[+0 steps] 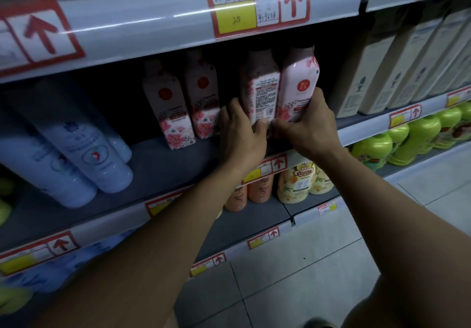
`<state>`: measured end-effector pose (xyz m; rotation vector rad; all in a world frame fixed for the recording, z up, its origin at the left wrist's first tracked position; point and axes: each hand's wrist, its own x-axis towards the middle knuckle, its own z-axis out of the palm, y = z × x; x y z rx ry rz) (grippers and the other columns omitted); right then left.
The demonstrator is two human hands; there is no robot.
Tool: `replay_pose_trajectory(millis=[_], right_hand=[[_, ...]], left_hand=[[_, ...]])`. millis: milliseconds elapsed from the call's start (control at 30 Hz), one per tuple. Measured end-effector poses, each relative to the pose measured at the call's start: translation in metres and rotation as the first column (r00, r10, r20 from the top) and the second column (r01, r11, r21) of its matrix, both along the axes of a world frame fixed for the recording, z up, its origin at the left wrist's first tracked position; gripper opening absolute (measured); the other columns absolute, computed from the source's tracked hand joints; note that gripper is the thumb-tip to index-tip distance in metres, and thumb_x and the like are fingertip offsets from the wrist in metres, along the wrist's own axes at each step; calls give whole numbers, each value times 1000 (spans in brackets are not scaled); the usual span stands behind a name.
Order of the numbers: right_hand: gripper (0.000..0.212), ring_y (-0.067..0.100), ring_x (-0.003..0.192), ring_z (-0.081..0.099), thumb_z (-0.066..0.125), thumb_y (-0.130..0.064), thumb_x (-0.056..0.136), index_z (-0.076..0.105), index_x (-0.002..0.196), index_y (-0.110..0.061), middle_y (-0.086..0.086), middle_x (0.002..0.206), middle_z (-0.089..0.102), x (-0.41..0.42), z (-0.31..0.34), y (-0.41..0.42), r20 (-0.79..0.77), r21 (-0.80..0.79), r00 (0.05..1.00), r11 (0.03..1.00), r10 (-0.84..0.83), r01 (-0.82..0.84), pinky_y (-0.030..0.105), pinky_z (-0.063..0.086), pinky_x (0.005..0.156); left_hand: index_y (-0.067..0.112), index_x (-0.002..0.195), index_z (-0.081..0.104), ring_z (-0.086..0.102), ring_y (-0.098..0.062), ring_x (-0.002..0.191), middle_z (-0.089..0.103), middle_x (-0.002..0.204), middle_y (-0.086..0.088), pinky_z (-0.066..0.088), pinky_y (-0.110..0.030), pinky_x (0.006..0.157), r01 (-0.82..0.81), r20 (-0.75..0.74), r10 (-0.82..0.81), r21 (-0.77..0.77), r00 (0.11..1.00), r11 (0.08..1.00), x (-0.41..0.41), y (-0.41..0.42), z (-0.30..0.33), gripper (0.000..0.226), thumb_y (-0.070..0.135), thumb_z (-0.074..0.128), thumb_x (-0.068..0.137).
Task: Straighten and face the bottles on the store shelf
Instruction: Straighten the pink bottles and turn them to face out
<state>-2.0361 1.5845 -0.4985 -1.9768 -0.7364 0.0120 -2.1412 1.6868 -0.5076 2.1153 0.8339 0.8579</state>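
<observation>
Both hands work the right-hand pair of pink floral bottles on the middle shelf (158,159). Left hand (242,131) is wrapped low around the reversed bottle (261,90), thumb at its base; the back label of small print faces out. Right hand (309,126) is closed low on the neighbouring fronted bottle (298,85), logo side out. The two bottles stand touching, near the shelf's front edge.

Two more pink bottles (183,103) sit further left and deeper, fronts out, leaning a little.

Step in hand, by my reading: facing the right pair. Next move likely calls for rotating the reversed bottle a half turn about its upright axis while the right hand steadies its neighbour, then squaring both to the edge. The left pair probably wants pulling forward after.
</observation>
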Motion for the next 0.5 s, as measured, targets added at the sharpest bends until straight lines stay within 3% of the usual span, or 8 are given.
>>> replay_pose_trajectory(millis=[133, 300, 400, 500], right_hand=[[72, 10, 98, 60, 89, -29, 76, 48, 133, -16, -6, 118, 67, -5, 0, -5, 24, -22, 1000, 1000, 14, -13, 11, 41, 69], [70, 12, 99, 63, 89, -28, 76, 48, 133, -17, -5, 117, 67, -15, 1, -6, 25, -35, 998, 998, 54, -53, 23, 47, 79], [70, 12, 99, 61, 89, -28, 77, 48, 133, -16, -7, 114, 65, -23, 0, -3, 48, -51, 996, 996, 73, -70, 17, 44, 74], [71, 9, 96, 58, 88, -29, 78, 47, 134, -16, -5, 118, 66, -32, 1, 0, 48, -71, 994, 993, 99, -95, 6, 36, 67]], left_hand=[[12, 144, 42, 49, -29, 127, 47, 140, -11, 44, -37, 104, 33, -8, -33, -25, 999, 999, -12, 1, 3, 59, 26, 68, 93], [18, 147, 42, 53, -24, 129, 52, 142, -5, 47, -44, 107, 57, -3, -58, -77, 998, 995, -29, 7, 6, 63, 28, 71, 92], [17, 146, 44, 55, -22, 129, 56, 141, -4, 47, -44, 108, 53, 13, -52, -90, 999, 995, -40, 10, 9, 62, 24, 73, 92], [14, 141, 44, 58, -20, 126, 61, 137, -4, 48, -35, 105, 29, 62, -21, -132, 998, 991, -52, 9, 10, 56, 14, 72, 93]])
